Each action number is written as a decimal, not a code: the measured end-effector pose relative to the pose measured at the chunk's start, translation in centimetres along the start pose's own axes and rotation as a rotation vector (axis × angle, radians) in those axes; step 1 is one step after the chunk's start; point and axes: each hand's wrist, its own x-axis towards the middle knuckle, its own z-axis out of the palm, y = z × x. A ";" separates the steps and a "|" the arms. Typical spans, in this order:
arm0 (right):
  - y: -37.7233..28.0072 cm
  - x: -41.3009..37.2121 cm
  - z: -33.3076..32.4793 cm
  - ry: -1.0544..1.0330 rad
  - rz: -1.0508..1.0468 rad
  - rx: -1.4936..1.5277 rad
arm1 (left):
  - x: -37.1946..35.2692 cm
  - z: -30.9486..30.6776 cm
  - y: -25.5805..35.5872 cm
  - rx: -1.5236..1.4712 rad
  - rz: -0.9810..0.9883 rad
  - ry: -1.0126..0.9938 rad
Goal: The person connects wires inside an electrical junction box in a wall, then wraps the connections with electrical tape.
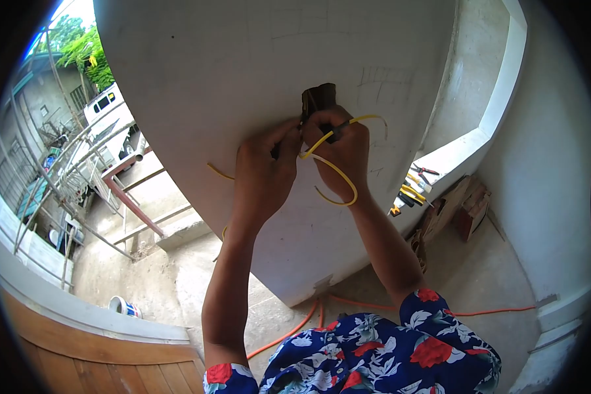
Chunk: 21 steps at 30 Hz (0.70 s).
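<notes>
Both my hands are raised close together at a rectangular opening (319, 96) cut in the pale wall. My left hand (264, 172) is closed, thumb and fingers pinched at the opening's lower left; yellow wire (221, 172) comes out from behind it. My right hand (343, 148) is closed around another yellow wire (341, 172), which loops below the fingers and sticks out to the right above them. A dark section shows on this wire at the right fingers. What lies between the two sets of fingertips is mostly hidden.
Pliers (425, 171) and several yellow-handled tools (412, 194) lie on the window ledge at the right. An orange cable (289, 333) runs across the floor. Wooden pieces (469, 210) lean at the right wall. Outside at the left are metal railings (134, 210) and a white bucket (123, 306).
</notes>
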 end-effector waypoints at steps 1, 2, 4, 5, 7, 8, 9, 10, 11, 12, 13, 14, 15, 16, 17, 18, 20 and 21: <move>0.6 -0.5 0.5 0.046 -0.038 -0.018 | 0.1 0.2 -0.3 -0.021 0.005 0.013; 0.7 -0.7 1.1 0.092 -0.077 -0.039 | 0.2 -0.2 -0.2 -0.044 0.011 0.028; 1.1 -0.9 0.9 0.078 -0.095 -0.041 | 0.0 -0.4 0.4 -0.048 -0.029 0.004; 1.4 -0.8 0.6 0.051 -0.120 -0.043 | 0.1 -0.4 0.6 -0.053 -0.072 -0.006; 2.4 -0.5 -0.2 0.040 -0.172 -0.013 | 0.1 -0.6 0.7 -0.042 -0.065 -0.020; 2.6 -0.2 -0.6 0.026 -0.224 0.014 | 0.1 -0.7 0.7 -0.033 -0.061 -0.033; 2.7 0.3 -1.1 0.024 -0.229 0.017 | 0.1 -0.8 0.7 -0.031 -0.058 -0.028; 2.8 0.8 -1.7 0.056 -0.384 -0.113 | 0.1 -0.7 0.6 -0.040 -0.061 -0.027; 2.8 1.3 -2.3 0.090 -0.536 -0.244 | 0.1 -0.7 0.6 -0.048 -0.068 -0.028; 2.7 1.9 -2.8 0.087 -0.537 -0.239 | 0.1 -0.7 0.7 -0.045 -0.069 -0.023; 2.5 2.5 -3.1 0.064 -0.697 -0.367 | 0.1 -0.7 0.8 -0.053 -0.076 -0.032; 2.4 2.9 -3.4 0.043 -0.855 -0.495 | 0.1 -0.8 0.8 -0.061 -0.083 -0.041; 2.3 3.3 -3.5 0.042 -0.855 -0.488 | 0.1 -0.8 0.9 -0.056 -0.085 -0.038; 2.3 3.6 -3.4 0.003 -0.888 -0.533 | 0.1 -0.9 0.9 -0.061 -0.092 -0.046; 2.3 3.9 -3.5 -0.037 -0.921 -0.579 | 0.2 -1.0 1.0 -0.067 -0.099 -0.056; 2.2 4.3 -3.5 -0.037 -0.923 -0.574 | 0.2 -1.0 1.0 -0.064 -0.099 -0.052; 2.2 4.7 -3.6 -0.093 -0.968 -0.584 | 0.2 -0.9 0.7 -0.057 -0.082 -0.054; 2.2 5.0 -3.6 -0.096 -0.972 -0.577 | 0.2 -0.9 0.6 -0.053 -0.084 -0.047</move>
